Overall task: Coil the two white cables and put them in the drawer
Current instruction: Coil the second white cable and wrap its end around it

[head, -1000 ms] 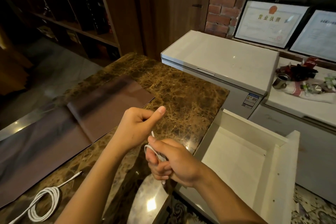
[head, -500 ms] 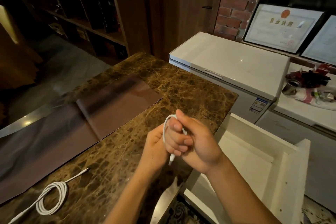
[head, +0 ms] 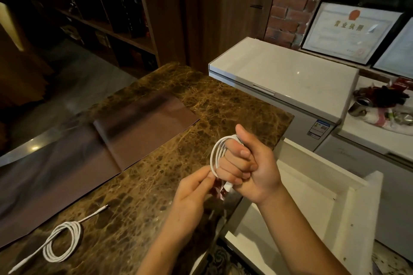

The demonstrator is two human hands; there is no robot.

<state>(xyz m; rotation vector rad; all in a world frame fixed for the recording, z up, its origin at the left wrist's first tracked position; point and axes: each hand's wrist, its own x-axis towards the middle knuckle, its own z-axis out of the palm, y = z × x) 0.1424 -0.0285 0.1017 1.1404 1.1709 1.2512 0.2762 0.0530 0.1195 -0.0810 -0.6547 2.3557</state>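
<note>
One white cable (head: 216,156) is wound in several loops around the fingers of my right hand (head: 252,166), which is closed in a fist above the counter's right edge. My left hand (head: 196,190) pinches the loops at their lower part, next to the plug end (head: 224,191) hanging under the fist. A second white cable (head: 61,242) lies loosely coiled on the brown marble counter (head: 201,105) at the lower left, both ends trailing out. The white drawer (head: 312,214) stands open right of and below my hands, nothing visible inside it.
A dark brown mat (head: 89,140) covers the counter's left part. A white chest freezer (head: 283,78) stands behind the drawer; beside it sits another freezer (head: 366,136) with a metal cup (head: 358,105) and clutter on top. Framed certificates (head: 350,31) lean on the brick wall.
The cable has gone from a small bunch in my right fist to several loops wound around its fingers. My left hand dropped below and now pinches the loops. Both hands shifted right, toward the drawer.
</note>
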